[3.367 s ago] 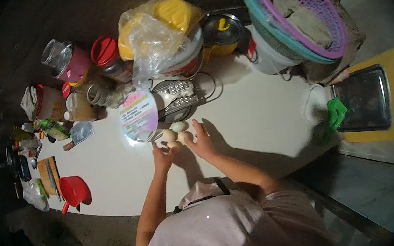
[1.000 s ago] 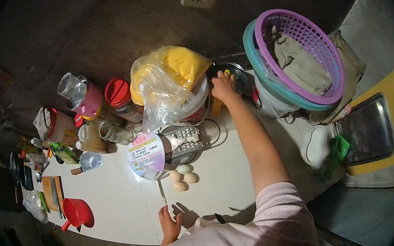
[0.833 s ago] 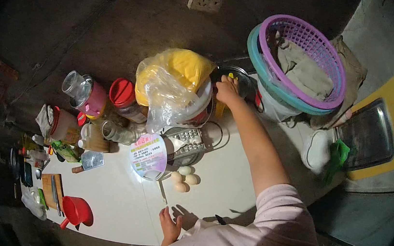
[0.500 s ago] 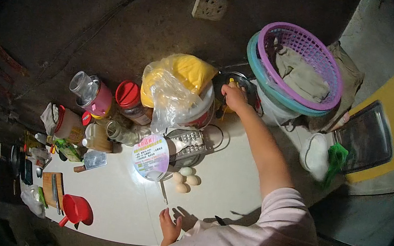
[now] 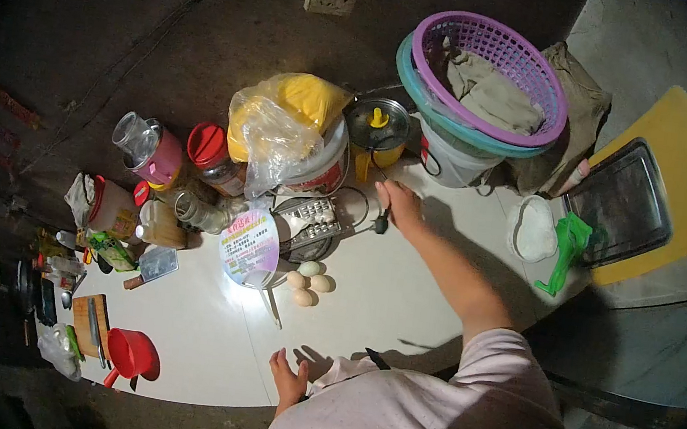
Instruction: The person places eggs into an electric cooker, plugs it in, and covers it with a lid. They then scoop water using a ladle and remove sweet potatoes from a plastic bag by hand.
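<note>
My right hand is closed around a black power cord near its plug, in front of a yellow pot with a metal lid and yellow knob. The cord runs up over the pot's side. Low in the view, my left hand has its fingers apart over the table's front edge and holds nothing. Several eggs lie beyond it, beside a round printed fan and a metal grater.
Purple and teal baskets sit on a white bucket. A yellow board with a black tray, a white bowl and a green object are at right. Jars, a cutting board and a red ladle stand left.
My right hand has left the pot's lid knob and moved down and toward me, with the cord now in its fingers. The camera view has shifted. My left hand remains low, fingers apart.
</note>
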The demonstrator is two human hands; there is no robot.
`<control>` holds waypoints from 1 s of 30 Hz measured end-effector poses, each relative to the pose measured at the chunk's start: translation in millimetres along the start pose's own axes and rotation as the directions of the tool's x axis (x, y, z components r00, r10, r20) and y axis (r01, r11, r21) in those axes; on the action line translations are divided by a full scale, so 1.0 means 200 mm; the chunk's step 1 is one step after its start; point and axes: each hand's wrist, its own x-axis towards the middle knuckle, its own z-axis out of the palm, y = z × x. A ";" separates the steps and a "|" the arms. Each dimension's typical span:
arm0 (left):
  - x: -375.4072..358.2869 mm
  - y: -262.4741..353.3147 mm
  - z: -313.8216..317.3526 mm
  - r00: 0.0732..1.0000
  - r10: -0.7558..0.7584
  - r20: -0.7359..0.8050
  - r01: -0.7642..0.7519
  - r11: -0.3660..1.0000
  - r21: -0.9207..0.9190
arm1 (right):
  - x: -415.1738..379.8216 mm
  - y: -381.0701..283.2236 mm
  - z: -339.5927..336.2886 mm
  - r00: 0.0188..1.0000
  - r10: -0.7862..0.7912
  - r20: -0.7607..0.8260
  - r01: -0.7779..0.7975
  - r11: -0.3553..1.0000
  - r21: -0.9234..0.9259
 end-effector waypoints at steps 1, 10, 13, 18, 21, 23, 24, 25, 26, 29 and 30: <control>-0.01 -0.02 0.00 1.000 -0.002 -0.002 0.002 1.000 0.006 | 0.01 0.03 0.08 0.999 0.005 -0.046 -0.003 0.999 0.038; -0.10 -0.06 -0.05 0.992 -0.113 -0.050 0.115 0.992 0.043 | 0.17 0.26 0.63 0.926 0.377 -0.020 -0.368 0.913 0.176; -0.10 -0.13 -0.02 0.992 -0.112 -0.054 0.116 0.990 0.079 | 0.25 0.48 0.91 0.975 0.189 -0.121 -0.173 0.977 0.127; -0.05 -0.07 -0.03 0.998 -0.061 -0.017 0.062 0.992 0.110 | 0.31 0.36 0.75 0.864 0.409 0.293 -0.358 0.089 0.930; -0.02 -0.07 -0.02 0.997 -0.064 0.037 0.060 0.991 0.117 | 0.31 0.30 0.67 0.812 0.406 0.418 -0.350 -0.235 0.907; -0.02 -0.11 0.01 0.998 -0.058 0.035 0.053 0.992 0.118 | 0.33 0.29 0.65 0.807 0.428 0.407 -0.406 -0.098 0.909; -0.01 -0.11 0.02 0.998 -0.049 0.029 0.045 0.992 0.118 | 0.35 0.30 0.64 0.806 0.437 0.399 -0.431 -0.029 0.902; -0.01 -0.10 0.02 0.998 -0.048 0.030 0.044 0.992 0.118 | 0.37 0.37 0.72 0.806 0.438 0.398 -0.430 -0.030 0.902; -0.01 -0.08 0.01 0.997 -0.058 0.042 0.052 0.991 0.123 | 0.40 0.49 0.88 0.849 0.437 0.297 -0.409 0.188 0.893; -0.01 -0.06 0.00 0.996 -0.075 0.051 0.067 0.987 0.150 | 0.41 0.52 0.93 0.881 0.406 0.242 -0.380 0.305 0.873; -0.01 -0.06 -0.01 0.995 -0.086 0.052 0.076 0.983 0.168 | 0.38 0.50 0.89 0.871 0.399 0.286 -0.392 0.215 0.894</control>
